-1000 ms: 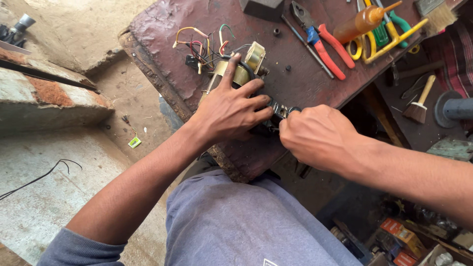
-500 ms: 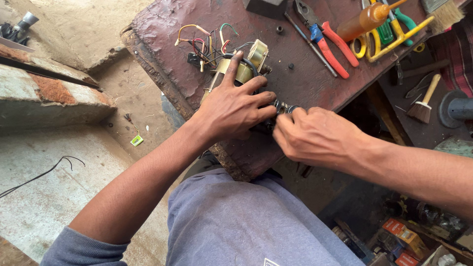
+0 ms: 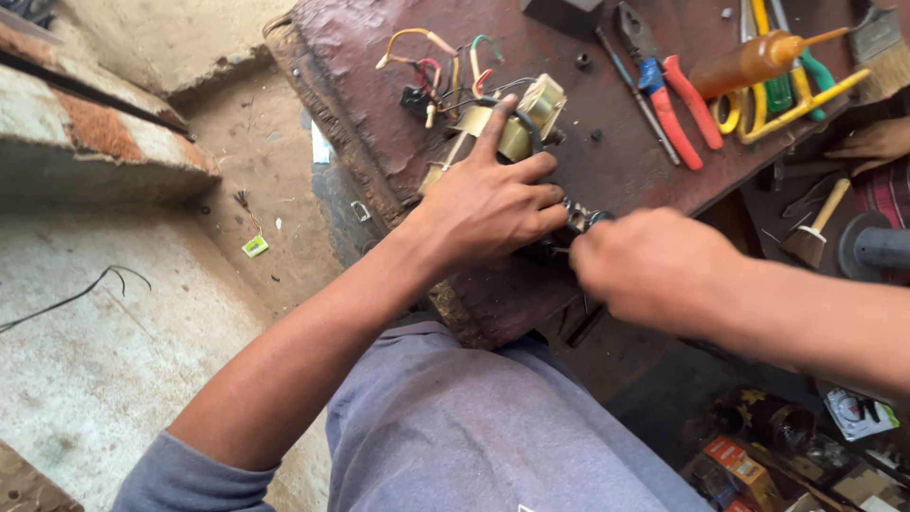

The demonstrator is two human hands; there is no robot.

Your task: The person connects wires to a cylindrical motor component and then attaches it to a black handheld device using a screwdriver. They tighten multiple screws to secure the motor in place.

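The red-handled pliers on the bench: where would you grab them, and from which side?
Take the red-handled pliers by the two red handles, which point toward the bench's near edge; the metal jaws point away. Come from above: they lie flat on the workbench, with the brown bottle and yellow-handled tool crowding their right side.

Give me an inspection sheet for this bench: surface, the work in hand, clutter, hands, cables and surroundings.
Surface: worn reddish workbench, scratched, edge chipped.
Job's things: small coil assembly with yellow-taped windings, pinned under the left hand; a small metal part sits between both hands.
Clutter: red-handled pliers, amber oil bottle, yellow-handled tool, brush, small hammer below the bench.
Hands: left pressing down, index finger extended; right hand closed at the metal part, blurred.
Cables: coloured wires trailing from the coil; black wire on the floor.
Surroundings: concrete floor, brick step.
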